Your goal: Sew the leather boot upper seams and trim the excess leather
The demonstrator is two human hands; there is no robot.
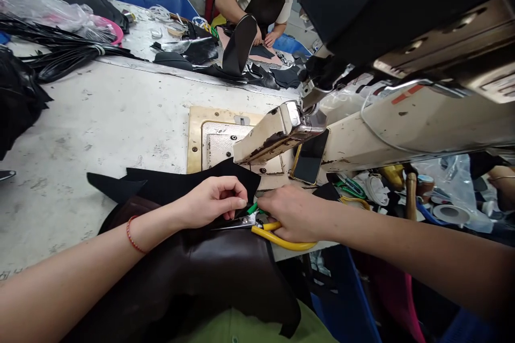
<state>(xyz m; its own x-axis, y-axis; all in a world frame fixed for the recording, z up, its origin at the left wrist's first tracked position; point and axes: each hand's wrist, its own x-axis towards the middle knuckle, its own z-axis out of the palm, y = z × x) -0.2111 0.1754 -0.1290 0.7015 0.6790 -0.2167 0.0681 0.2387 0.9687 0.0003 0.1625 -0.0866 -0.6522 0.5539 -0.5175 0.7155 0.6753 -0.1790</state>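
My left hand [219, 199] hovers over black material with its fingers curled and the thumb pressed toward the index finger. Whatever is in that pinch, if anything, is too small to make out. To its right, my right hand [292, 211] is closed, knuckles up, and a slim green-handled tool [252, 208] pokes out at its fingertips. Scissors with yellow handles [284, 238] lie partly beneath this hand, blades pointing left. Flat black pieces [189, 185] spread beneath and behind my left hand. Dark brown leather [225, 257] drapes over the table's front edge toward my lap.
A sewing machine arm [277, 131] stands just beyond my hands, with its head overhead at right. A phone [309, 155] leans by the machine. Tools and a tape roll [448, 214] clutter the right. Across the table, a person [257, 0] handles dark pieces.
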